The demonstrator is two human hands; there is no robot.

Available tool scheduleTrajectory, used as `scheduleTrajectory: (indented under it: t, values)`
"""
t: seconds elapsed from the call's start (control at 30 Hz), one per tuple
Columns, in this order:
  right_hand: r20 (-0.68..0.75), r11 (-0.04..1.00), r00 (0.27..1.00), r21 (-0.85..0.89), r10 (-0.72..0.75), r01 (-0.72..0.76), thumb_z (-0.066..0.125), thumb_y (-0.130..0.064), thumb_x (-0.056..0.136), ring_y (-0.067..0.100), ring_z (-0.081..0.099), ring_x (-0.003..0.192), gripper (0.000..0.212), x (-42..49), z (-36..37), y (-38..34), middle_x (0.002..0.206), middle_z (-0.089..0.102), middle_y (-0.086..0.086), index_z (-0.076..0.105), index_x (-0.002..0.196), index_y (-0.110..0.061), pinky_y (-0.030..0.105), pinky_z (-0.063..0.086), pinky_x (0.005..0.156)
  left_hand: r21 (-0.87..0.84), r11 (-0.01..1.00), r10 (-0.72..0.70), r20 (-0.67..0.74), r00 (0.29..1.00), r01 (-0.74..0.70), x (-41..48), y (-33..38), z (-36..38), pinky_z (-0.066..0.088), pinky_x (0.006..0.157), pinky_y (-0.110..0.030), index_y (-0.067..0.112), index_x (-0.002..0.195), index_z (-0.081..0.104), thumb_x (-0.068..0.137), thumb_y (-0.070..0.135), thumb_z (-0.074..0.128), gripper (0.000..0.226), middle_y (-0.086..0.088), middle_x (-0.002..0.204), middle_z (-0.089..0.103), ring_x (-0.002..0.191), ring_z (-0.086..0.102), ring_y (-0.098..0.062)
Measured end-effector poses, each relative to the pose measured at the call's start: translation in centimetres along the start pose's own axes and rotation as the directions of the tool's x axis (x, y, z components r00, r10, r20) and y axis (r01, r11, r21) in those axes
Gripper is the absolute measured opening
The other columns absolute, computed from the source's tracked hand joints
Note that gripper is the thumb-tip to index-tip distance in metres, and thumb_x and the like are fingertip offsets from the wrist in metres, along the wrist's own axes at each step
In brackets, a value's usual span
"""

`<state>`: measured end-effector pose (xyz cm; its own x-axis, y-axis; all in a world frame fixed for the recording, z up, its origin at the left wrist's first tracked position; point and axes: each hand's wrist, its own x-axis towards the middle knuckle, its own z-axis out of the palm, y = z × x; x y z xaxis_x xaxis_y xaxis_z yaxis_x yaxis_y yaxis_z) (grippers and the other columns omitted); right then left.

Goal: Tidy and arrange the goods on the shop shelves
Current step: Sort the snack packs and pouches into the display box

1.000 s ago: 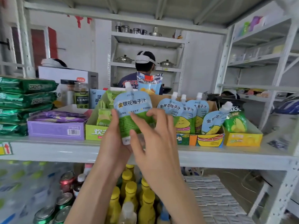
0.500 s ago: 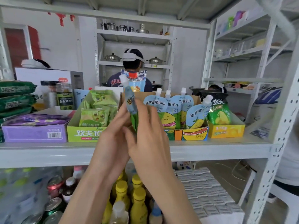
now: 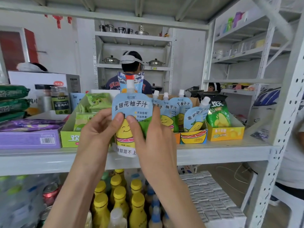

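White metal shelf (image 3: 213, 153), middle tier. An orange display box (image 3: 192, 139) holds a row of matching pouches (image 3: 172, 111), the rightmost leaning. The juice pouch (image 3: 131, 104) is held upright, label out, in front of the shelf edge and just left of that row.

Risk: it is soft, so pushed in carelessly it may sag or topple the row. A slip would drop it onto the yellow-capped bottles (image 3: 118, 195) below.

Left grip (image 3: 97, 129) pinches the pouch, thumb on its front and fingers curled at its left edge. Right grip (image 3: 154, 142) pinches too, forefinger straight up its right edge.
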<state>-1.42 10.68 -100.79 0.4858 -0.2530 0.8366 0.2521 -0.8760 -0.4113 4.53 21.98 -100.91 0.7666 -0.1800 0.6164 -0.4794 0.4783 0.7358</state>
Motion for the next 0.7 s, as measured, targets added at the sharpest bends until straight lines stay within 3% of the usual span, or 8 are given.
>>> scheduleTrajectory:
  t: [0.2, 0.3, 0.37, 0.43, 0.53, 0.63, 0.7]
  values:
    - [0.053, 0.989, 0.994, -0.116, 0.093, -0.087, 0.040, -0.071, 0.095, 0.024, 0.065, 0.076, 0.068, 0.0, 0.2, 0.4, 0.084, 0.061, -0.002, 0.044, 0.130, -0.013, 0.032, 0.038, 0.056, 0.152, 0.979, 0.167, -0.203, 0.965, -0.138, 0.2, -1.1, -0.2, 0.056, 0.074, -0.036, 0.024, 0.102, 0.073, 0.093, 0.023, 0.069, 0.010, -0.015, 0.092, 0.070, 0.084, 0.063, -0.023]
    - [0.024, 0.995, 0.995, 0.022, 0.097, -0.097, 0.056, -0.058, 0.097, 0.022, 0.063, 0.074, 0.055, 0.2, 0.5, 0.6, 0.082, 0.061, -0.001, 0.045, 0.127, -0.013, 0.031, 0.040, 0.058, 0.236, 0.949, 0.267, -0.240, 0.933, -0.211, -0.1, -1.5, 0.2, 0.053, 0.074, -0.037, 0.032, 0.098, 0.072, 0.096, 0.026, 0.068, 0.008, -0.002, 0.088, 0.071, 0.083, 0.062, -0.018]
    - [-0.026, 0.986, 0.998, 0.159, 0.064, -0.059, 0.067, -0.039, 0.097, 0.017, 0.060, 0.071, 0.040, 0.5, 0.5, 0.7, 0.078, 0.059, -0.004, 0.047, 0.121, -0.015, 0.028, 0.042, 0.059, 0.264, 0.935, 0.300, -0.231, 0.926, -0.237, 0.0, -1.3, 0.2, 0.052, 0.082, -0.041, 0.028, 0.103, 0.074, 0.096, 0.025, 0.068, 0.010, -0.009, 0.100, 0.069, 0.092, 0.061, -0.019]
    - [-0.074, 0.977, 0.997, 0.211, 0.005, 0.010, 0.068, -0.025, 0.098, 0.013, 0.060, 0.070, 0.030, 0.5, 0.6, 0.7, 0.078, 0.060, -0.006, 0.048, 0.119, -0.017, 0.029, 0.049, 0.061, 0.273, 0.929, 0.316, -0.226, 0.921, -0.252, 0.1, -0.9, -0.1, 0.051, 0.090, -0.036, 0.021, 0.106, 0.075, 0.094, 0.025, 0.069, 0.015, -0.009, 0.109, 0.061, 0.101, 0.057, -0.015]
    - [-0.105, 0.972, 0.994, 0.229, -0.030, 0.053, 0.064, -0.018, 0.100, 0.011, 0.065, 0.077, 0.023, 0.4, 1.2, 1.0, 0.085, 0.063, -0.005, 0.047, 0.116, -0.021, 0.036, 0.055, 0.066, 0.305, 0.915, 0.337, -0.215, 0.917, -0.264, 0.2, -0.3, -0.5, 0.048, 0.089, -0.022, 0.021, 0.108, 0.078, 0.092, 0.022, 0.071, 0.017, 0.004, 0.102, 0.052, 0.098, 0.050, -0.008]
    - [-0.137, 0.975, 0.990, 0.211, -0.040, 0.068, 0.064, -0.016, 0.101, 0.009, 0.066, 0.077, 0.023, 0.3, 1.9, 1.6, 0.086, 0.066, -0.006, 0.049, 0.118, -0.019, 0.035, 0.056, 0.065, 0.236, 0.939, 0.295, -0.183, 0.938, -0.249, 0.1, 0.1, -0.3, 0.051, 0.090, -0.022, 0.016, 0.110, 0.077, 0.095, 0.016, 0.068, 0.018, 0.004, 0.107, 0.071, 0.104, 0.064, -0.008]
    - [-0.125, 0.982, 0.992, 0.181, -0.027, 0.050, 0.063, -0.019, 0.101, 0.013, 0.066, 0.073, 0.025, 0.2, 2.3, 1.9, 0.083, 0.066, -0.005, 0.050, 0.122, -0.017, 0.038, 0.056, 0.063, 0.197, 0.958, 0.245, -0.172, 0.954, -0.210, 0.1, 0.0, -0.1, 0.054, 0.084, -0.020, 0.014, 0.112, 0.076, 0.097, 0.014, 0.064, 0.019, 0.003, 0.098, 0.076, 0.090, 0.068, -0.008]
